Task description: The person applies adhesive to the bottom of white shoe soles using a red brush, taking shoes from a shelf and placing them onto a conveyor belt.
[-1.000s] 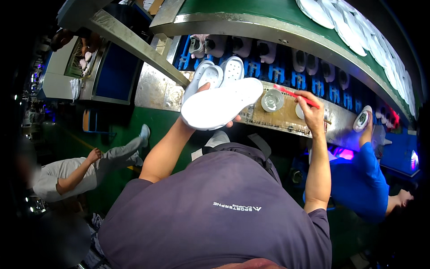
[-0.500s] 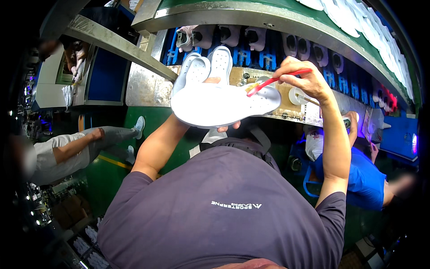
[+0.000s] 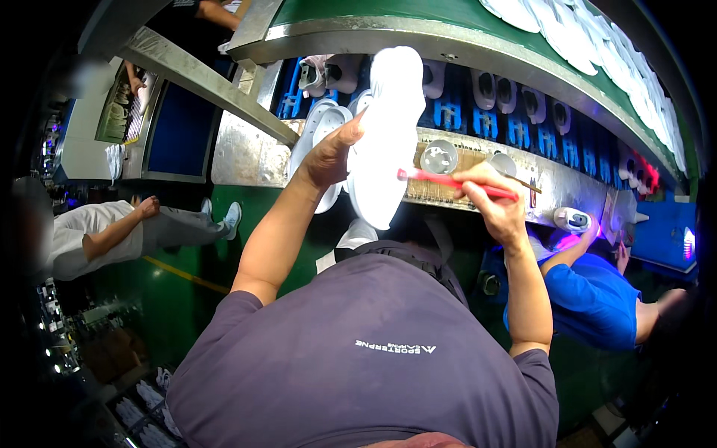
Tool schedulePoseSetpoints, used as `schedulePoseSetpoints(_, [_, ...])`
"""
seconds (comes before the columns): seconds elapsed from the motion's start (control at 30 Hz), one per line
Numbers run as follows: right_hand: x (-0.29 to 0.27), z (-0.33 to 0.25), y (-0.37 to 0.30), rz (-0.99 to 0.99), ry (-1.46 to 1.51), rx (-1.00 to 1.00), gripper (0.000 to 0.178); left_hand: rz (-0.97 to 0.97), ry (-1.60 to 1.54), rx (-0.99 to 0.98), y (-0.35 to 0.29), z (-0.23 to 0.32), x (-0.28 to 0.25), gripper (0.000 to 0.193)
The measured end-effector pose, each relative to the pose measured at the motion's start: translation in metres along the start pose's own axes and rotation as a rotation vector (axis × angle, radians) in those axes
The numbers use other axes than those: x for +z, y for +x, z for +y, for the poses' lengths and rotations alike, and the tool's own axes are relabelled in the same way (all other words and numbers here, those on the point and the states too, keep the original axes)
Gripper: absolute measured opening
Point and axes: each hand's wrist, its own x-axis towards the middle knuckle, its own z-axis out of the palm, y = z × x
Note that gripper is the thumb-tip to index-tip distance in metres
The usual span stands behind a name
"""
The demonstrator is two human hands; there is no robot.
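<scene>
My left hand is closed around the left side of a white shoe sole, holding it lengthwise with one end pointing away from me. The sole's face is washed out by bright light. In my right hand is a red-handled brush, pinched between the fingers. The brush head meets the right edge of the sole, though its bristles are hard to make out. Behind my left hand, more white soles rest on the bench, partly covered by the hand and the held sole.
A clear cup and a smaller pot stand on the metal bench. Shoes sit on blue holders behind. A shelf crosses above, bearing white soles. To the right, a person in blue holds a shoe.
The sole has swung from lying crosswise to pointing away from me, and my left hand now shows at its left side. My right hand and the brush have come lower and nearer.
</scene>
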Motion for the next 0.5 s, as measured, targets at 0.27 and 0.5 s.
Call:
schedulePoseSetpoints(0.27, [-0.015,-0.012,0.06,0.12,-0.069,-0.138,0.019,-0.066,0.169,0.018,0.006,0.014,0.007,0.118])
schedulePoseSetpoints(0.5, [-0.012,-0.014,0.046,-0.038,-0.289,-0.313,0.019,0.045,0.218,0.076,-0.006,0.016,0.012,0.124])
